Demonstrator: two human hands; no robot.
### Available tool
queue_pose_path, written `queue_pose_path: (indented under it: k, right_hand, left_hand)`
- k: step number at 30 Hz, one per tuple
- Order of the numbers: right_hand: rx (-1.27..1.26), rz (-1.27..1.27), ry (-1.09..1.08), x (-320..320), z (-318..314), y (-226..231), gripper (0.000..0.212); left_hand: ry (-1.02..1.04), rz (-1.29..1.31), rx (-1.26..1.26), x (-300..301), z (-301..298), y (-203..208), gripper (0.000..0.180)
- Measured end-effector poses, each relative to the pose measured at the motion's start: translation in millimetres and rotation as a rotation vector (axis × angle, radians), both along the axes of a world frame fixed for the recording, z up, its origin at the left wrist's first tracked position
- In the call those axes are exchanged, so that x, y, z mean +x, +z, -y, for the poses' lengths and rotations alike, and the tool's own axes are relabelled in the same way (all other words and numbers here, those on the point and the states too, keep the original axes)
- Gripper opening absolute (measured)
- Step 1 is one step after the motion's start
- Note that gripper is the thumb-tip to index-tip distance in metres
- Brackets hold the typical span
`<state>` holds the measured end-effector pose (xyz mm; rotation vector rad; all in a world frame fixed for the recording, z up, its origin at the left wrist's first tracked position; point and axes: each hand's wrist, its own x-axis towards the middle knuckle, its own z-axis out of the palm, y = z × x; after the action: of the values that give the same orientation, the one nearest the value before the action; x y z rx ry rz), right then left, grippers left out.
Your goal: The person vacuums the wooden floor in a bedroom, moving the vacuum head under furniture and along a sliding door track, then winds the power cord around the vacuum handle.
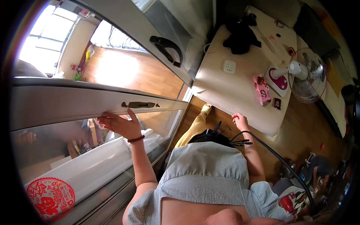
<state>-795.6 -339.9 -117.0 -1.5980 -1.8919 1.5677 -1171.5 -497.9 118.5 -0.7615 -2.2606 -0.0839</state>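
My left hand (122, 125) lies with spread fingers against the edge of a white-framed glass door (67, 107), just below its dark latch plate (141, 105). A beaded bracelet (135, 139) circles that wrist. Over on the right, my right hand (240, 121) hangs beside the corner of a cream-covered bed (225, 93), fingers loosely curled; whether anything is in them cannot be made out. A second framed glass panel with a black handle (167, 51) stands above my left hand.
On the bed are a white power strip (229, 66), a pink packet (261, 89), a fan (307, 75) and black clothing (240, 37). A black cable (285, 163) runs past my right arm. Another person (320, 168) is low at the right. A bright room shows through the doorway.
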Motion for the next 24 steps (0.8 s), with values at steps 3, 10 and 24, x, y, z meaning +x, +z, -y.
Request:
queue_pose_path:
  k: [3, 10, 24]
  right_hand:
    - [-0.032, -0.047, -0.059, 10.7, 9.5, -6.0, 0.020]
    - [0.050, -0.074, -0.144, 10.5, 10.5, 8.0, 0.020]
    - [-0.054, -0.054, -0.263, 61.3, 52.8, -15.6, 0.015]
  left_hand:
    - [-0.039, -0.052, -0.009, -2.4, -11.8, -1.0, 0.078]
    - [-0.115, -0.138, -0.124, -16.4, -30.1, -5.3, 0.076]
    - [0.153, -0.178, -0.396, -7.1, -83.9, 3.5, 0.081]
